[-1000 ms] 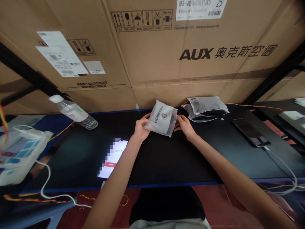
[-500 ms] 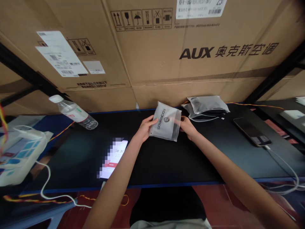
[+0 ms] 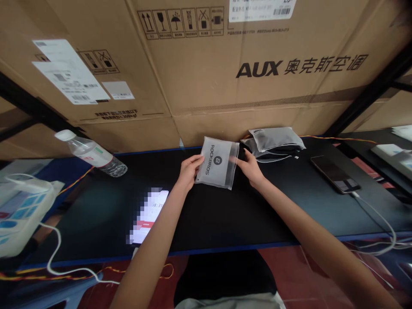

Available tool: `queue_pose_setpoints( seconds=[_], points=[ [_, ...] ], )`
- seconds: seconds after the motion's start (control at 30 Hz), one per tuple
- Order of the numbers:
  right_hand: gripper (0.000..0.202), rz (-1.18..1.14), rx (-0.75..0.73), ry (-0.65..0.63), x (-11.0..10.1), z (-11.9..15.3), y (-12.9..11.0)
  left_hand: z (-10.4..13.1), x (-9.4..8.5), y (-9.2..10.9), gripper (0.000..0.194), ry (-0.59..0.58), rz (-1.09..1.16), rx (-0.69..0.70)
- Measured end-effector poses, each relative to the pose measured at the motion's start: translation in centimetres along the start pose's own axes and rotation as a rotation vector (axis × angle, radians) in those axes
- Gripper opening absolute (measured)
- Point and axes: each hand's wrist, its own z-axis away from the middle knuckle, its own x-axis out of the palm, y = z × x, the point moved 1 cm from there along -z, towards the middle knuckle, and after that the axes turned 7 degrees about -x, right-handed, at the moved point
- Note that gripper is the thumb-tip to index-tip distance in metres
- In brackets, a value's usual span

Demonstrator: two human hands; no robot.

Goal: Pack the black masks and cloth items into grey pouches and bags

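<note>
While the left hand (image 3: 187,174) pinches the cloudy bag (image 3: 215,169) by its left edge over the table (image 3: 219,221), the right hand (image 3: 252,172), fingers spread at the other edge, should go gently to keep it flat

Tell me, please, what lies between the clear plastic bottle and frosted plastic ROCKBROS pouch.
The head view shows black tabletop, then the left hand holding the pouch.
</note>
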Motion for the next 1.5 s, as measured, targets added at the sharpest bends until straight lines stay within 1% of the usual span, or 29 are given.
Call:
queue_pose_setpoints(
  seconds=[0.1,0.17,0.23,0.33,0.43,0.47,0.53,0.6,0.67,0.73,0.77,0.8,0.87,0.9,0.93,0.97,1.0,1.03,1.07,1.13,1.17,1.2,1.23,1.27,1.33,1.4,1.43,1.5],
  points=[
    [0.037,-0.161,0.086,0.083,0.2,0.1,0.2,-0.3,-0.3,0.2,0.042,0.081,0.044,0.038],
    [0.036,-0.193,0.130,0.126,0.4,0.1,0.4,-0.5,-0.4,0.2,0.045,0.144,0.081,0.069],
    [0.035,-0.196,0.131,0.148,0.5,0.1,0.4,-0.7,-0.5,0.2,0.047,0.188,0.109,0.091],
    [0.036,-0.159,0.062,0.186,0.4,0.1,0.3,-0.9,-0.6,0.1,0.046,0.212,0.124,0.122],
    [0.036,-0.001,-0.069,0.238,-0.1,0.1,-0.1,-1.4,-1.2,0.0,0.041,0.276,0.146,0.171],
    [0.036,0.069,-0.107,0.256,-0.4,0.0,-0.2,-1.6,-1.6,0.0,0.038,0.323,0.157,0.191],
    [0.036,0.176,-0.160,0.299,-1.1,-0.1,-0.5,-2.2,-2.5,0.0,0.027,0.468,0.178,0.230],
    [0.035,0.199,-0.182,0.361,-1.8,-0.3,-0.9,-2.6,-3.5,0.1,0.016,0.625,0.177,0.251],
    [0.035,0.123,-0.171,0.416,-2.3,-0.5,-1.5,-2.8,-4.1,0.0,0.014,0.719,0.129,0.244],
    [0.034,-0.032,-0.095,0.417,-2.6,-0.7,-2.2,-2.5,-4.4,0.1,0.024,0.753,0.003,0.257],
    [0.033,-0.114,-0.037,0.391,-2.6,-0.7,-2.5,-2.2,-4.4,0.2,0.032,0.773,-0.089,0.296],
    [0.032,-0.183,0.024,0.352,-2.5,-0.7,-2.8,-1.8,-4.3,0.4,0.039,0.806,-0.192,0.363],
    [0.031,-0.244,0.121,0.262,-2.2,-0.6,-3.2,-0.8,-3.7,0.9,0.048,0.882,-0.400,0.557],
    [0.030,-0.228,0.146,0.218,-2.1,-0.5,-3.3,-0.2,-3.3,1.2,0.046,0.906,-0.486,0.661],
    [0.027,-0.180,0.157,0.170,-1.9,-0.3,-3.3,0.4,-2.9,1.5,0.041,0.904,-0.554,0.752],
    [0.025,-0.092,0.153,0.114,-1.7,-0.2,-3.3,0.9,-2.4,1.7,0.033,0.862,-0.603,0.819],
    [0.027,0.035,0.135,0.062,-1.5,-0.1,-3.3,1.3,-1.8,1.9,0.025,0.781,-0.631,0.861],
    [0.033,0.190,0.099,0.029,-1.5,-0.1,-3.4,1.6,-1.3,2.0,0.018,0.669,-0.644,0.880],
    [0.038,0.356,0.045,0.022,-1.5,-0.1,-3.6,1.9,-0.7,2.0,0.015,0.546,-0.650,0.883],
    [0.039,0.656,-0.080,0.089,-2.3,-0.3,-4.4,2.3,0.4,1.8,0.014,0.318,-0.676,0.871],
    [0.036,0.772,-0.120,0.142,-3.0,-0.5,-4.9,2.5,1.0,1.5,0.014,0.230,-0.703,0.867],
    [0.034,0.865,-0.125,0.185,-4.1,-0.7,-5.4,2.7,1.5,1.2,0.014,0.155,-0.738,0.863],
    [0.034,0.943,-0.086,0.216,-5.3,-1.0,-5.9,2.8,2.0,0.8,0.014,0.082,-0.775,0.856],
    [0.036,1.013,-0.005,0.232,-6.8,-1.3,-6.3,3.0,2.5,0.5,0.015,0.010,-0.813,0.843],
    [0.037,1.117,0.235,0.259,-10.0,-1.7,-6.6,3.3,3.4,-0.1,0.017,-0.113,-0.886,0.804],
    [0.033,1.141,0.402,0.240,-12.9,-1.9,-6.2,3.6,4.1,-0.4,0.014,-0.202,-0.938,0.762],
    [0.033,1.139,0.446,0.242,-14.0,-2.1,-5.8,3.8,4.3,-0.5,0.012,-0.245,-0.944,0.739],
    [0.038,1.115,0.482,0.266,-15.5,-2.3,-5.1,4.2,4.7,-0.5,0.006,-0.344,-0.903,0.685]
  ],
)
